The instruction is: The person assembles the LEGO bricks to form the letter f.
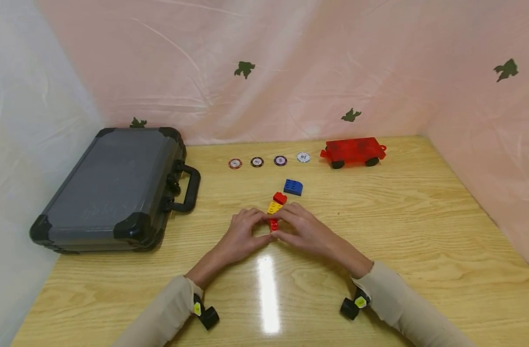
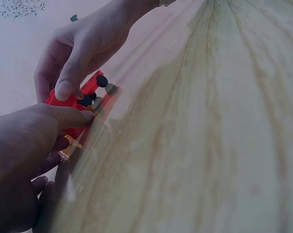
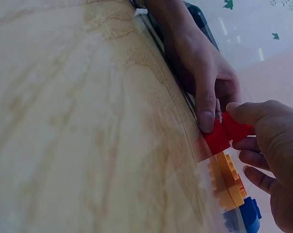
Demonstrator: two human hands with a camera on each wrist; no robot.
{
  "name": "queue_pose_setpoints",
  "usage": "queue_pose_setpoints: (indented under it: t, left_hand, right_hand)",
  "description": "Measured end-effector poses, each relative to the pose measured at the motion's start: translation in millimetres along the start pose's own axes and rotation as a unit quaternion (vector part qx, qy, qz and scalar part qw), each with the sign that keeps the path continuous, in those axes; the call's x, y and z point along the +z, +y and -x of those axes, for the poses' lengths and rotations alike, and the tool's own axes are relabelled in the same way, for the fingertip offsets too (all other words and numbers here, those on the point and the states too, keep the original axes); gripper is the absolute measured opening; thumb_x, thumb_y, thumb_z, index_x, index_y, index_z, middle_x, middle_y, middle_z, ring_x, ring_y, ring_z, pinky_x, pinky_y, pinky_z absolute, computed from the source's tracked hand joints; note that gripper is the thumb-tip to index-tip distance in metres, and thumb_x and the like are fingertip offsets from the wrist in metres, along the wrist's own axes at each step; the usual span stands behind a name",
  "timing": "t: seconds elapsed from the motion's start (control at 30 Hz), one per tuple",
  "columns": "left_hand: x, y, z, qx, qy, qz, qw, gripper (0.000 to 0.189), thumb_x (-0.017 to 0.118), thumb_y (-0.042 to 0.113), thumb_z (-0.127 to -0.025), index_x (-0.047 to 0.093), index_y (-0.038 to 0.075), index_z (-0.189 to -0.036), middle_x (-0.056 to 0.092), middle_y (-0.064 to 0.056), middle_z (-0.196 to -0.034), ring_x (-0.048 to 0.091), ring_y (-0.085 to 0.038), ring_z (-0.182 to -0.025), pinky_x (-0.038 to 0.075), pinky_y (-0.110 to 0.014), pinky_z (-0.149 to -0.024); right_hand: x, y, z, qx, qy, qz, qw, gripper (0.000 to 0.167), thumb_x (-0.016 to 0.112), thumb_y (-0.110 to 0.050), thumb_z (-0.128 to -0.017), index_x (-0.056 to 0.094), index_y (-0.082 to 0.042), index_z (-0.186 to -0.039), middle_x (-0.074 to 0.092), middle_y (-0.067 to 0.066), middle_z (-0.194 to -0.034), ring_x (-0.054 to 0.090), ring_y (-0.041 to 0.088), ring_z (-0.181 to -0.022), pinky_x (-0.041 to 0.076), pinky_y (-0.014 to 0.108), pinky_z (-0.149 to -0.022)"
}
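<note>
Both hands meet over the middle of the table. My left hand (image 1: 244,234) and right hand (image 1: 306,229) pinch red toy bricks (image 1: 274,225) between thumbs and fingers. In the right wrist view, the left thumb rests on a lower red brick (image 3: 216,144) and the right thumb on an upper red brick (image 3: 238,128); the two touch, but whether they are joined I cannot tell. Just beyond the fingertips lies a yellow brick (image 1: 274,207), then another red brick (image 1: 279,197). Farther back sits a blue brick (image 1: 293,187) with one rounded corner.
A grey hard case (image 1: 108,178) with a black handle (image 1: 192,189) lies at the left. Along the back are a red chip (image 1: 235,164), black chip (image 1: 257,162), purple chip (image 1: 280,160) and pale chip (image 1: 304,157). A red wheeled toy wagon (image 1: 352,151) stands right of them.
</note>
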State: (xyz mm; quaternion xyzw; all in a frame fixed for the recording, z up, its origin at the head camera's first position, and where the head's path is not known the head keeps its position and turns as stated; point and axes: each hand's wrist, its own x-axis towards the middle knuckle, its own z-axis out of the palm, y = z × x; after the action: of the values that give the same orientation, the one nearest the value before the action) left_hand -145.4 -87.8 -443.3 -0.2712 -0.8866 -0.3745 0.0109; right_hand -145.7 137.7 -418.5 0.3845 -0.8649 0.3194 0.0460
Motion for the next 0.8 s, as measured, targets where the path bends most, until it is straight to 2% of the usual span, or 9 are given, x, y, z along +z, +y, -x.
queue_pose_setpoints:
  t: [0.37,0.8]
  left_hand:
    - [1.4,-0.9,0.0,-0.003,-0.004,0.001,1.0000,0.042,0.084,0.030,-0.089,0.071,0.010,-0.123,0.067,-0.002,-0.120,0.055,-0.024,-0.111,0.037,-0.046,-0.091]
    - [1.1,-1.1,0.0,0.003,0.000,-0.005,1.0000,0.041,0.084,0.031,-0.089,0.071,0.008,-0.121,0.067,-0.004,-0.119,0.055,-0.026,-0.110,0.038,-0.046,-0.091]
  right_hand:
    - [3.4,5.6,2.7,0.010,0.018,-0.025,0.9995,0.035,0.079,-0.021,-0.094,0.069,-0.008,-0.125,0.063,0.004,-0.123,0.057,0.019,-0.115,0.049,0.043,-0.099]
    - [3.2,3.2,-1.6,0.014,-0.001,-0.003,0.9999,0.033,0.078,-0.023,-0.095,0.068,-0.007,-0.122,0.062,0.003,-0.118,0.055,0.018,-0.108,0.050,0.042,-0.094]
